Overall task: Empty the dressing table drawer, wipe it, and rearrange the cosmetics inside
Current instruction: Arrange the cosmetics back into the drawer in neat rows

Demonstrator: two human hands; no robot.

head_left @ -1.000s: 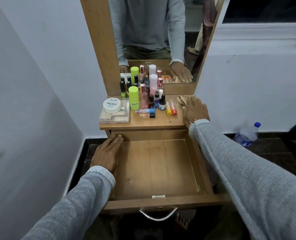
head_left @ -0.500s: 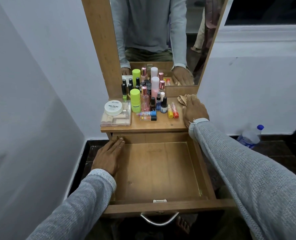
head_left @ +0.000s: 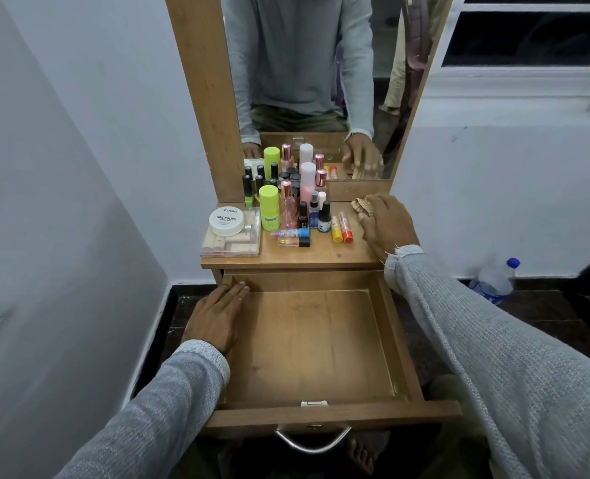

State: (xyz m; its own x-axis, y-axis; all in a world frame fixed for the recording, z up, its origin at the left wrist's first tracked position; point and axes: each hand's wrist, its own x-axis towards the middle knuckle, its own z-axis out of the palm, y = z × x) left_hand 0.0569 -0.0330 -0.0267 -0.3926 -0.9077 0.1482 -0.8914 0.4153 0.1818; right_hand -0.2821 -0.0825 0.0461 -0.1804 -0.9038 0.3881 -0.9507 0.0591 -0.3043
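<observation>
One left hand [head_left: 215, 314] flat, fingers straight, on the left wall of the pulled-out drawer [head_left: 316, 345], long axis running toward the viewer, handle nearest; cosmetics [head_left: 286, 209] upright on the tabletop [head_left: 321, 254], some tubes lying flat; right hand [head_left: 388, 224] gripping a beige cloth [head_left: 362, 205].

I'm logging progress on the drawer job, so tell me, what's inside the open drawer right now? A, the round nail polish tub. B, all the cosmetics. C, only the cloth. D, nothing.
D: the drawer shows only its bare wooden bottom, the cosmetics stand on the tabletop, and the cloth lies up there under the right hand.
</observation>
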